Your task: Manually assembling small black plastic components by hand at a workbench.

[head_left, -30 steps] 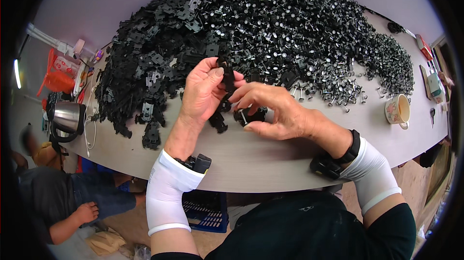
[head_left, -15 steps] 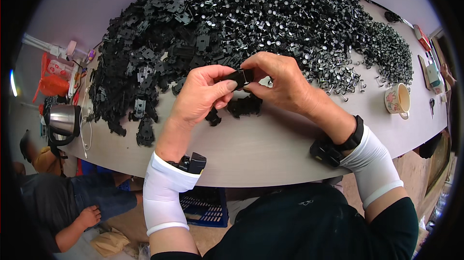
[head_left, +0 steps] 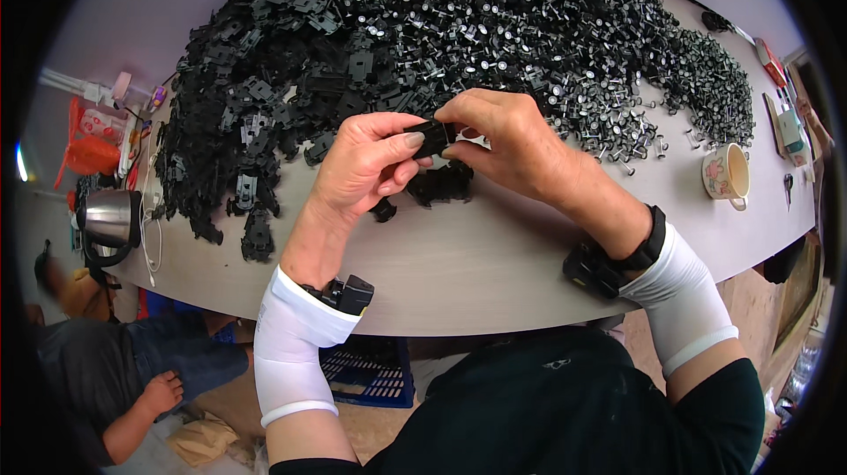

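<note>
One long worktop (head_left: 494, 290), its near edge curving in this view. Two heaps run along its far edge: flat black plates (head_left: 256, 69) toward the left end, small wheeled pins (head_left: 529, 52) with bright disc ends toward the right. Sorted by kind, presumably so either hand can reach its own sort.

Steel kettle (head_left: 110, 215) at the left end, decorated cup (head_left: 726, 173) toward the right; both probably set aside from the hands' working space.

Left hand (head_left: 357, 166): thumb and fingers narrow, pinching one end of a small black piece. Right hand (head_left: 529, 149): fingers also narrow, closed on its right end. Two-ended hold likely keeps it steady.

Loose black parts (head_left: 441, 184) lie just nearer the near edge, partly hidden by the left hand.

Held black piece (head_left: 430, 137): about midway between the worktop's ends, apparently raised above it. Dark, blocky, thin pale line at right end; finer detail hidden by fingers.
</note>
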Demonstrator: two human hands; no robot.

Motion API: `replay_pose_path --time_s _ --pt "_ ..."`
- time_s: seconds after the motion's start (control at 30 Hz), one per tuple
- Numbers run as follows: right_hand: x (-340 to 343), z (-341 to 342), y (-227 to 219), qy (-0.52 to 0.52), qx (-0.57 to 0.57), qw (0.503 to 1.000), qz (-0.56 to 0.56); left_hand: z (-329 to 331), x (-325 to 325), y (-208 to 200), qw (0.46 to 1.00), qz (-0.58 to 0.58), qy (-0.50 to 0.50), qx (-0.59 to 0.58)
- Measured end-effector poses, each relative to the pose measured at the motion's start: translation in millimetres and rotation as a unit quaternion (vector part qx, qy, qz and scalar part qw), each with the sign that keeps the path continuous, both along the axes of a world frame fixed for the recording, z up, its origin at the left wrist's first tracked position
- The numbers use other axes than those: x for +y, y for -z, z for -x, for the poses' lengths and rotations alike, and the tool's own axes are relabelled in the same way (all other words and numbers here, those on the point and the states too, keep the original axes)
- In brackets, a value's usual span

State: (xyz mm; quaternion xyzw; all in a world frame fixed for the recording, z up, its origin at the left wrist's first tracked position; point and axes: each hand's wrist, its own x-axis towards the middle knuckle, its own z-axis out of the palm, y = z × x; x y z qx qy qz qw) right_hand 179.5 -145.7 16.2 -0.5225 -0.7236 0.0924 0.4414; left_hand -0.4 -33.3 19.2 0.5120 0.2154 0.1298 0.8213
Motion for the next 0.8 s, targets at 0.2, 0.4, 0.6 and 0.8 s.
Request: replay_pose_path --time_s 0.2,0.4,0.6,0.8 --pt "-3.3 10.0 12.6 0.040 0.049 0.997 -0.042 -5.7 -2.1 -2.5 0.999 0.036 -0.001 0.000" --pt "-3.1 16.5 2.5 0.073 0.180 0.980 0.041 -11.2 -12.4 5.9 0.992 -0.029 -0.073 -0.096" --pt "-11.6 -49.8 -34.0 0.179 -0.099 0.969 0.141 -7.8 -0.4 19.3 0.982 0.014 -0.132 -0.135" --pt "-32.5 -65.2 -26.4 0.158 -0.074 0.971 0.162 -6.2 4.7 20.0 0.985 -0.027 -0.129 -0.109"
